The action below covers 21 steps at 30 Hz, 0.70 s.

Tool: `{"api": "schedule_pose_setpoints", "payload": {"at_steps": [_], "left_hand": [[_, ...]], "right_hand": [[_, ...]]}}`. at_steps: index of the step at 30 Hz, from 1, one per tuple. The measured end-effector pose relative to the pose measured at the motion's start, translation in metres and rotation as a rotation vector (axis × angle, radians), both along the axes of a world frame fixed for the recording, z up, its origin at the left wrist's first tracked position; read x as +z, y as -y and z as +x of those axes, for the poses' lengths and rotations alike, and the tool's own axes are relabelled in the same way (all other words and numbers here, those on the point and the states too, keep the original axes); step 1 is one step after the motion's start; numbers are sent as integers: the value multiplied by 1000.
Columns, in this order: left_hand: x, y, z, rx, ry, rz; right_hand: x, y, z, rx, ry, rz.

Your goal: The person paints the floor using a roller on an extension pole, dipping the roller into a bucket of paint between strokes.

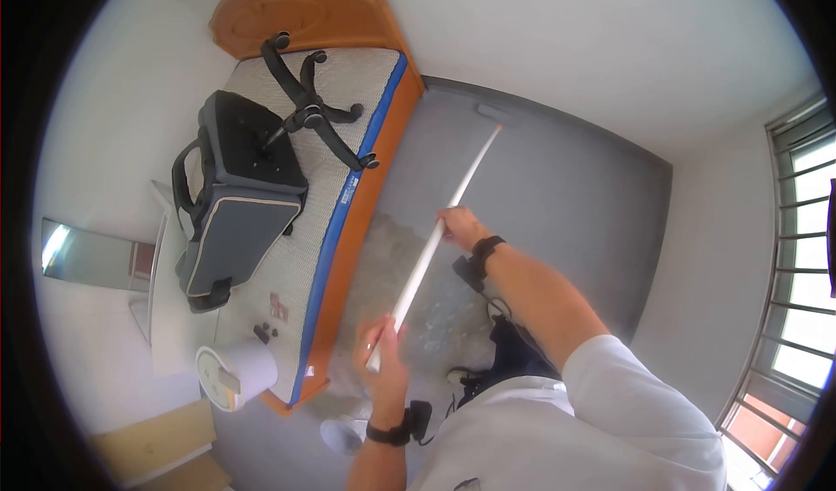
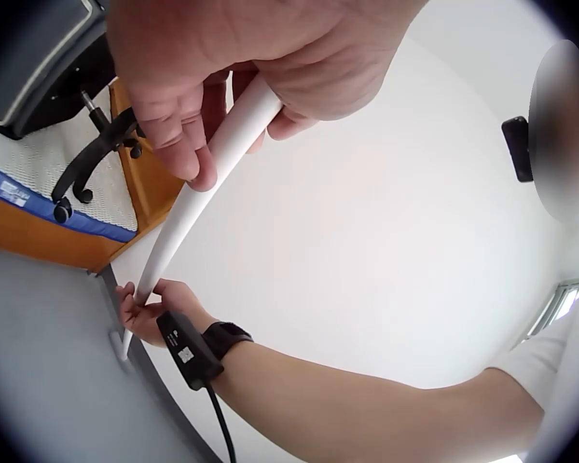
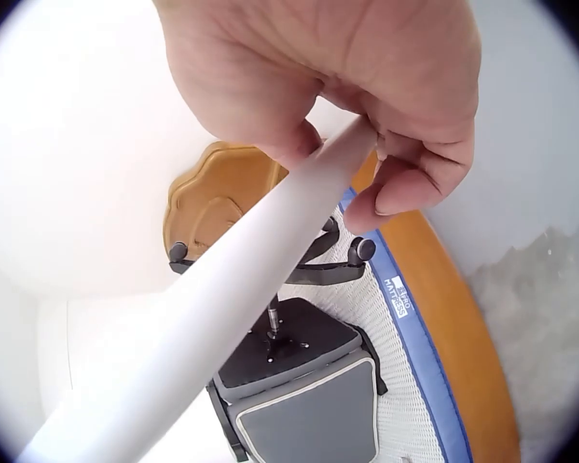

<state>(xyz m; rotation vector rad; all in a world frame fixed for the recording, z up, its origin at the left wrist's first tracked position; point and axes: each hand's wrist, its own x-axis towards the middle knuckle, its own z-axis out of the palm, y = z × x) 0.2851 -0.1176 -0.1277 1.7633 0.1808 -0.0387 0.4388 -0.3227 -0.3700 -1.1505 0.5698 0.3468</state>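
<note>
A long white pole (image 1: 424, 260) slants across the head view, away from the person. At its far end a grey paint roller (image 1: 495, 112) lies on the floor near the wall. My left hand (image 1: 383, 352) grips the pole close to its near end; in the left wrist view the left hand's fingers (image 2: 203, 169) curl round it. Farther along, my right hand (image 1: 463, 226) holds the pole around its middle. In the right wrist view the right hand's thumb and fingers (image 3: 410, 188) wrap the pole (image 3: 222, 280).
Left of the pole stands a wooden bed (image 1: 366, 204) with a mattress (image 1: 305, 317), an upturned office chair (image 1: 252, 204) and a white bucket (image 1: 239, 373). Smooth grey floor (image 1: 575, 178) meets patchy bare concrete (image 1: 453, 317) near the feet. A barred window (image 1: 801, 256) is at right.
</note>
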Motion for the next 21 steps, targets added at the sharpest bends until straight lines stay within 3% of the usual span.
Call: {"api": "schedule_pose_setpoints", "payload": {"at_steps": [3,5,9,11,12,14,15,17,18,20,21], "left_hand": [[21,-34,-29,66,-21,50],[33,-63,-54,157,-44,54],[66,-113,-95,251,-70,144],[79,-140,-115,219,-62,222],[85,-153,-125,225,-65,221],[95,-167,-134,112,-66,546],[95,-167,-134,112,-67,545],[96,-166,-133,4,25,631],[92,-155,-129,4,25,630],[74,-124,-115,232,9,171],[67,-118,-105,233,11,171]], "right_hand": [[-12,-26,-11,-61,-102,164],[-28,-45,-26,500,774,-1092],[-28,-107,-54,545,829,-1018],[-34,-141,-70,432,461,-469],[-24,-150,-76,439,461,-468],[-14,-162,-87,172,108,6],[-21,-165,-90,173,107,4],[-32,-168,-93,121,501,-147],[-31,-163,-88,121,502,-148],[-39,-144,-67,-3,-64,116],[-49,-128,-62,90,291,-163]]}}
